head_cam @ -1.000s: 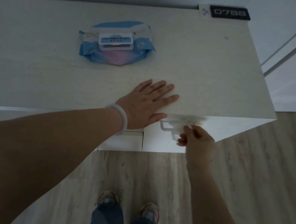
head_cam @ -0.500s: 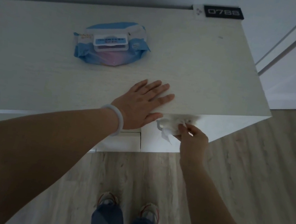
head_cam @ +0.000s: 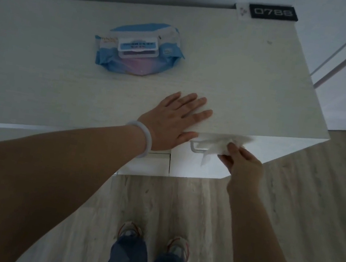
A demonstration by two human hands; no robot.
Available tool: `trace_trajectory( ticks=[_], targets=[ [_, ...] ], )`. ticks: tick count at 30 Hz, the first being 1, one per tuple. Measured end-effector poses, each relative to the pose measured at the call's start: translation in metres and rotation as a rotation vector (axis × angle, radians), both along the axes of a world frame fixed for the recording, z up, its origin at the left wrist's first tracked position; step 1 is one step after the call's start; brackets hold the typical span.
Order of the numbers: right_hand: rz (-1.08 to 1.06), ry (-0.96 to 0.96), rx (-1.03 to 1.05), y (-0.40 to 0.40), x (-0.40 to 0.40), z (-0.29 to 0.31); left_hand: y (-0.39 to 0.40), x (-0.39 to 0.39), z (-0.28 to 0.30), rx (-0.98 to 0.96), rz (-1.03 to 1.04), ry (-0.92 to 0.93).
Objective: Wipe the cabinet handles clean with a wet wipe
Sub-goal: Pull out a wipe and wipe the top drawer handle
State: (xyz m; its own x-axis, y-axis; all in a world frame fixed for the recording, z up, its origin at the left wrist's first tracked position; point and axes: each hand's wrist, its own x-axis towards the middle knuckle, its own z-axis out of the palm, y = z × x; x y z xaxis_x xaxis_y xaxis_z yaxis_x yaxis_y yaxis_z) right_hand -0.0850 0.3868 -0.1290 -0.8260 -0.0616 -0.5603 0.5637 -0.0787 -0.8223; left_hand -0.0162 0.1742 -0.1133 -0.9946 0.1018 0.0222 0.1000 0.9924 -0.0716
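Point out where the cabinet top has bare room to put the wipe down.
The cabinet top is bare to the right of the wipe pack, up to the number plate, and along the left side. The front edge is crowded: left hand lies flat there, right hand holds the wipe on the handle.

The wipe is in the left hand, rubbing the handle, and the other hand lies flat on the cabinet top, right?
Not quite. In the head view the right hand holds the wipe on the handle; the left hand lies flat on the cabinet top.
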Motion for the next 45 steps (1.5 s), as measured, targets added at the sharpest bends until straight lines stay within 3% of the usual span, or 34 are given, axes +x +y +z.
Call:
trace_trajectory(
  ticks=[5,8,13,21,26,32,39,45],
  targets=[
    [0.110,-0.070,-0.072,-0.042,0.044,-0.003,0.000,0.000,0.000,0.006,-0.004,-0.003],
    [0.056,-0.097,-0.128,-0.037,0.045,-0.001,0.001,-0.001,0.001,0.012,0.001,0.001],
    [0.005,0.049,0.034,-0.008,0.008,-0.008,0.000,0.000,-0.001,0.007,-0.002,0.000],
    [0.152,0.040,0.085,-0.031,0.033,-0.011,0.000,-0.001,0.001,0.008,-0.002,-0.006],
    [-0.031,0.010,-0.038,-0.014,0.010,-0.009,0.001,-0.001,0.000,-0.007,-0.004,0.002],
    [0.094,-0.044,-0.066,-0.052,0.055,-0.009,0.000,-0.001,0.001,-0.002,0.000,-0.012],
    [0.014,-0.056,-0.080,-0.030,0.036,-0.009,0.001,0.000,0.002,0.004,0.004,-0.017],
    [0.014,-0.133,-0.288,-0.051,0.054,-0.007,0.001,0.000,0.002,0.001,0.004,-0.018]
  ],
)
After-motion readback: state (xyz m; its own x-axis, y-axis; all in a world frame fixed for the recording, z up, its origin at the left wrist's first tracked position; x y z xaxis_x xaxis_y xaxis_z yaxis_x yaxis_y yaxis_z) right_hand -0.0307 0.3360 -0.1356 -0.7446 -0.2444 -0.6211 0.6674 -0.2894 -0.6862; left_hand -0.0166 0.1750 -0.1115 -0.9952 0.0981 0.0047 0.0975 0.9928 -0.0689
